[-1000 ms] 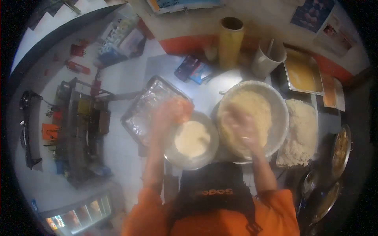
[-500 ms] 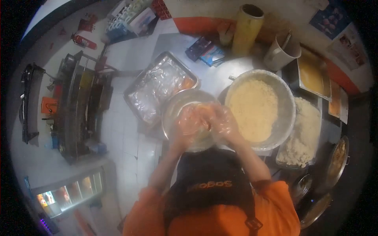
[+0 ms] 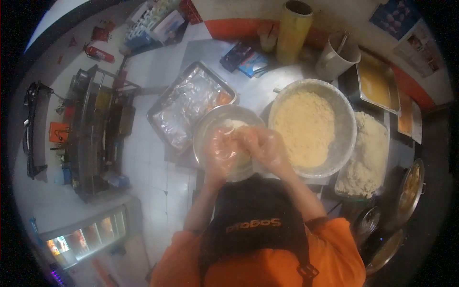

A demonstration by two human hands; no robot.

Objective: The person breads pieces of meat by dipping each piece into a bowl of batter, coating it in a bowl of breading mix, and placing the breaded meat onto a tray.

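Observation:
My left hand point(image 3: 221, 150) and my right hand point(image 3: 263, 146), both in clear plastic gloves, meet over a metal bowl point(image 3: 200, 130) that holds a pale batter. Their fingers are curled together around something too hidden to name. To the right stands a large pot point(image 3: 348, 131) of pale yellow crumbly flour mix. A foil-lined tray point(image 3: 184, 103) lies left of the bowl, with a small orange-brown piece point(image 3: 223, 98) in its right corner.
At the right is a tray of lumpy floury mix point(image 3: 366, 153), below a metal pan of yellow liquid point(image 3: 375, 88). Behind stand a white pitcher point(image 3: 336, 58), a tall yellow container point(image 3: 293, 36) and blue packets point(image 3: 252, 63).
My left hand has come from the foil-lined tray and my right hand from the flour pot. They met over the batter bowl and remain there, fingers shifting slightly.

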